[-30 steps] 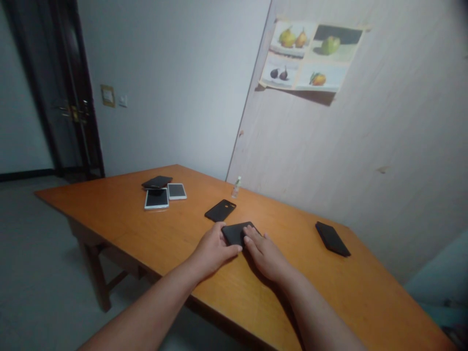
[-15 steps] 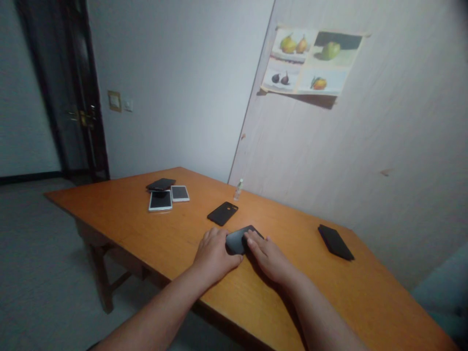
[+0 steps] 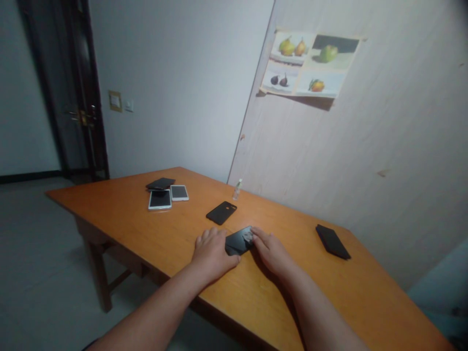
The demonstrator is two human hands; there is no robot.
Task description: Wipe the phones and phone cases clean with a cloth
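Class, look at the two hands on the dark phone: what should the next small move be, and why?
Probably the right hand should take a fuller grip on the right end of the dark phone. The left hand spans its left end, thumb on the near side, while the right hand seems to meet only the right end's edge.

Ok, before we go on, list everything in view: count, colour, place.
Table: one, orange-brown, centre
Phone: one, dark, near middle; pale patch unclear
Phone case: one, black, just beyond phone
Bottle: one, clear, behind case
White-framed tablets: two, dark screens, left
Left slab: at least one, black, behind tablets
Right slab: at least one, black, right
Fruit poster: one, multicoloured, wall
Wall plates: two, whitish, left wall
Door: one, dark, far left
Walls: two sections visible, pale, behind
Floor: one, grey, left
Left hand: one, bare, gripping phone
Right hand: one, bare, phone's right end
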